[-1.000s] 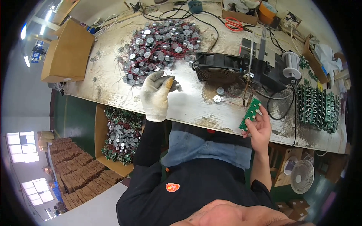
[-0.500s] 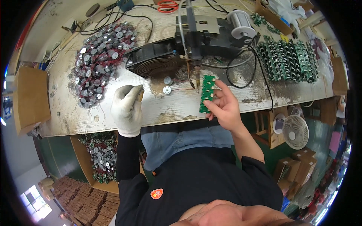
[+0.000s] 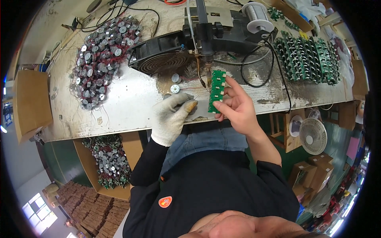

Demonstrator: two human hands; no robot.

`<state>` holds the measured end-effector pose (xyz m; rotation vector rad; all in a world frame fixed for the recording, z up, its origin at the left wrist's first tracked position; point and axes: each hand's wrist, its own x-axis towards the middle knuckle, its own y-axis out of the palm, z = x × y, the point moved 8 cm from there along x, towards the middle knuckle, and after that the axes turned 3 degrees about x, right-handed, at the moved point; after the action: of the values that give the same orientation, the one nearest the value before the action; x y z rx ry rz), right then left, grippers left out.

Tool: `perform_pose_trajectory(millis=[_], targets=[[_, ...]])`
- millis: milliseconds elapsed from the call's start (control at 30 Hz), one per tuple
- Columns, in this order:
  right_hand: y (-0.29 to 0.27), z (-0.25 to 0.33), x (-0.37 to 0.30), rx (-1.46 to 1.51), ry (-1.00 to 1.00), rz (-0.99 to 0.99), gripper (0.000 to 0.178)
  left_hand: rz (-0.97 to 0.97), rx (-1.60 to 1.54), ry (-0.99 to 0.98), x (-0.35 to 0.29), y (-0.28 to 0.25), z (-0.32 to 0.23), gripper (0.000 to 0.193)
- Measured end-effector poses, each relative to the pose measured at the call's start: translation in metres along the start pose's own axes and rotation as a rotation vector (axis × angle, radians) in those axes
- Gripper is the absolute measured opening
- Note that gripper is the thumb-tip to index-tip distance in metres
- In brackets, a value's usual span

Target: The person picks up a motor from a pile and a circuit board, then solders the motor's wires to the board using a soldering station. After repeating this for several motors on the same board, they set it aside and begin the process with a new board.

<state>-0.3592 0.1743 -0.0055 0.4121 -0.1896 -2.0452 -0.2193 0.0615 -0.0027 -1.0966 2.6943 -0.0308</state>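
My right hand, bare, pinches a narrow green circuit board between thumb and fingers. The board stands lengthwise away from me, a row of small white connectors along it, its far end close by the soldering iron tip. To its left, my left hand in a white glove has thumb and fingers closed near the table surface; what they pinch is too small to make out. Two small round motors with thin red wires lie just beyond the glove. Another grey round piece shows at the glove's far edge, partly hidden.
A heap of wired motors covers the table's left side. Behind the iron stand a black fan and a solder wire spool. Rows of green boards are stacked at the right, with a black cable looping before them.
My left hand has moved right, from beside the motor heap to near the board, fingers still closed. My right hand keeps holding the board near the iron. The view has shifted slightly.
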Motion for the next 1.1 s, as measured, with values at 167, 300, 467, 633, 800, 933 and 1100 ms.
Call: perform_pose_trajectory(millis=[167, 300, 467, 633, 800, 933, 1100], targets=[[0.003, -0.003, 0.000, 0.010, -0.015, 0.014, 0.070, -0.057, 0.310, 0.269, 0.003, 0.001, -0.024, 0.014], [0.006, -0.002, -0.001, 0.017, -0.018, 0.037, 0.072, -0.054, 0.357, 0.287, 0.003, 0.005, -0.032, 0.015], [0.007, -0.001, -0.002, 0.020, -0.018, 0.031, 0.072, 0.016, 0.353, 0.241, 0.005, 0.013, -0.021, 0.016], [0.004, 0.001, -0.001, 0.034, -0.010, 0.008, 0.070, 0.077, -0.176, -0.178, 0.008, 0.021, 0.005, 0.022], [0.007, 0.002, -0.001, 0.062, -0.015, 0.026, 0.069, 0.116, -0.170, -0.204, 0.013, 0.020, 0.004, 0.022], [0.007, 0.001, -0.001, 0.086, -0.014, 0.021, 0.066, 0.108, -0.297, -0.300, 0.013, 0.023, 0.001, 0.020], [0.007, 0.003, 0.000, 0.096, -0.023, 0.020, 0.059, 0.098, -0.308, -0.299, 0.013, 0.022, 0.002, 0.020]])
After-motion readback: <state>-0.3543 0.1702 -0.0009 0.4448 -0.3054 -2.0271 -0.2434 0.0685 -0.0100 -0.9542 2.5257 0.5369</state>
